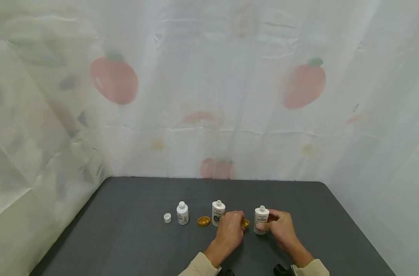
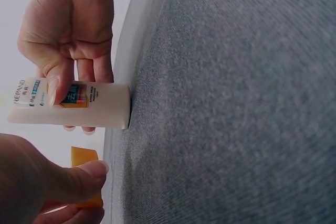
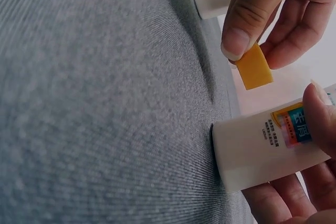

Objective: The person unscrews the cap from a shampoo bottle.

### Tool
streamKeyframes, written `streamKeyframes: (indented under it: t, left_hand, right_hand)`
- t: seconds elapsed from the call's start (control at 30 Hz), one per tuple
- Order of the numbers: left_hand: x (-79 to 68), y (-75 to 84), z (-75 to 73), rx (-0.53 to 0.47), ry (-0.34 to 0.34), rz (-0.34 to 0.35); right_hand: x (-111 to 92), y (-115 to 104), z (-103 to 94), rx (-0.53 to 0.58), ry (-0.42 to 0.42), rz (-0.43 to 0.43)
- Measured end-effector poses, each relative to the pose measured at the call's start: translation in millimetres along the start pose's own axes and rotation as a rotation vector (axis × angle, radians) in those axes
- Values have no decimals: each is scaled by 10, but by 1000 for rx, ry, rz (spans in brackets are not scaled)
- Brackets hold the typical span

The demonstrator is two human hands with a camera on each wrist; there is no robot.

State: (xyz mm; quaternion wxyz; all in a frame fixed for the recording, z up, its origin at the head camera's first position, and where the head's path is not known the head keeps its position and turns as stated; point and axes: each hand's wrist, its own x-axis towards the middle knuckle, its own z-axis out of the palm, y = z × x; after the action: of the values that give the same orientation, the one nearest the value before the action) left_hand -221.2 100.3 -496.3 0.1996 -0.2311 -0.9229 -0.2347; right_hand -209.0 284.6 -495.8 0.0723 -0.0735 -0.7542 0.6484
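Note:
My right hand (image 1: 282, 229) grips a white shampoo bottle (image 1: 261, 217) from its right side, thumb across the front label. The bottle stands upright with its narrow neck bare, its base right at the table top. Just left of it, my left hand (image 1: 228, 231) pinches a yellow cap (image 3: 255, 68) between thumb and fingers; in the head view the hand covers part of this cap. Cap and bottle are a small gap apart. Behind the left hand is a second white shampoo bottle (image 1: 218, 209), also with a bare neck and partly hidden by that hand.
Further left on the dark grey table (image 1: 133, 237) lie another yellow cap (image 1: 203, 221), a smaller white bottle (image 1: 182, 215) standing upright, and a small white cap (image 1: 167, 218). A pale curtain (image 1: 209, 84) with fruit prints hangs behind the table and along its sides.

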Motion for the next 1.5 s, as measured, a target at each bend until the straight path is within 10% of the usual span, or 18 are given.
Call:
streamKeyframes:
  t: [1.5]
  left_hand:
    - [-4,-47,-12,31,-116,16]
  right_hand:
    - [-25,104,-68,-113,-208,-110]
